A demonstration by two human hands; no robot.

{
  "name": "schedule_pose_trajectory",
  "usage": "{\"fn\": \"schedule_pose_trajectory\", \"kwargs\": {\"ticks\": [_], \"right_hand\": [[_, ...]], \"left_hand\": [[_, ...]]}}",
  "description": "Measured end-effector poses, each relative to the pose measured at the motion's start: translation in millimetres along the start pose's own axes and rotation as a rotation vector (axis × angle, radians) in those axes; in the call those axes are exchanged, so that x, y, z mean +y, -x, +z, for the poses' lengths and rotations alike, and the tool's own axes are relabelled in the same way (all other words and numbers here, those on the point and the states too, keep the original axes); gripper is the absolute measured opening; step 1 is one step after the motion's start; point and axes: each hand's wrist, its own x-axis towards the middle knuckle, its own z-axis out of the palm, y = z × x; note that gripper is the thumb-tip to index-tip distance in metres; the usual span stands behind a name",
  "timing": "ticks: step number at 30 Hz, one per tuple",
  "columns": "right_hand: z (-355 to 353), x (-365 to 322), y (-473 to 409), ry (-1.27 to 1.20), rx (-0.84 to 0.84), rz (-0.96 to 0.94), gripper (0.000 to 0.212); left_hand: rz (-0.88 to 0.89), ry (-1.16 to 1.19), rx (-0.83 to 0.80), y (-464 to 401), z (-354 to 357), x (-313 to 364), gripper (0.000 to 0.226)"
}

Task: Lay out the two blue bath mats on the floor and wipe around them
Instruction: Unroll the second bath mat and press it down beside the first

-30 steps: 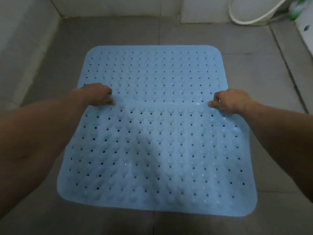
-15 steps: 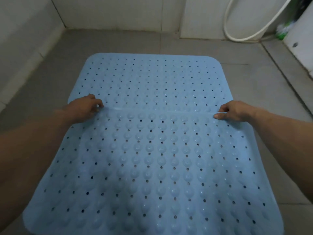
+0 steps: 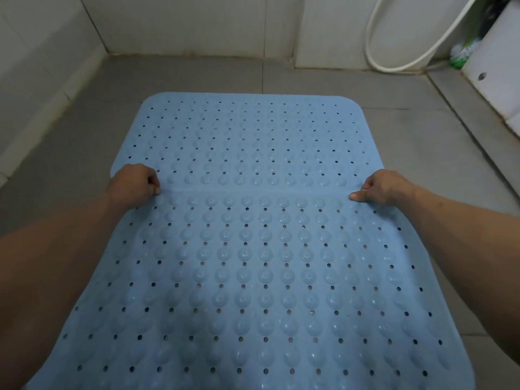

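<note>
Two pale-blue perforated rubber bath mats with rows of suction-cup bumps on grey floor tile [image 3: 422, 142]. Far mat [image 3: 247, 136] lies flat, its far edge short of the white tiled back wall [image 3: 197, 23]. Near mat [image 3: 253, 277] meets it along a straight seam that runs between the two hands; whether the near mat overlaps the far one or just butts against it, cannot tell. Near mat's surface looks wavy, its side edges curve down and its near end runs out of the bottom of the view.

Left hand [image 3: 133, 184] at the left end of the seam, fingers curled tight, pinching the near mat's far left corner. Right hand [image 3: 380, 187] at the right end of the seam, fingers curled, thumb pressed flat on top, gripping the near mat's far right corner. Both forearms bare, reaching in over the near mat's sides.

Beyond the far mat, to the right: white flexible hose [image 3: 394, 60] looping down the wall to the floor, then a green-and-white bristle brush [image 3: 461, 53] wedged beside a white fixture [image 3: 498, 52] at the right edge.
</note>
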Motion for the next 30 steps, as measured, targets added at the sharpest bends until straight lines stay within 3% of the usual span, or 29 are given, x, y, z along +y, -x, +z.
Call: {"fn": "schedule_pose_trajectory", "kwargs": {"ticks": [5, 8, 11, 15, 24, 27, 30], "right_hand": [[4.0, -8.6, -8.3, 0.136, 0.010, 0.112, 0.078], [8.7, -17.9, 11.6, 0.148, 0.191, 0.156, 0.074], [35.2, -34.2, 37.6, 0.053, 0.355, 0.021, 0.064], [101.6, -29.4, 53.6, -0.054, 0.280, -0.023, 0.075], [108.2, -24.6, 46.5, -0.003, 0.338, -0.023, 0.076], [105.5, -25.4, 47.5, -0.013, 0.323, -0.016, 0.076], [105.0, -26.1, 47.3, -0.001, 0.298, 0.003, 0.078]], "left_hand": [[-0.097, 0.072, 0.037, 0.1, 5.3, 7.0, 0.008], [-0.069, 0.119, 0.131, 9.5, 17.1, -3.5, 0.013], [0.074, 0.132, 0.145, 37.8, 42.7, -27.2, 0.033], [0.046, 0.002, 0.019, 55.5, 64.6, -40.4, 0.057], [0.058, -0.071, -0.037, 48.3, 58.5, -39.1, 0.058], [-0.036, -0.156, -0.118, 46.4, 54.0, -32.2, 0.058], [-0.138, -0.074, -0.148, 53.9, 57.3, -20.2, 0.063]]}}
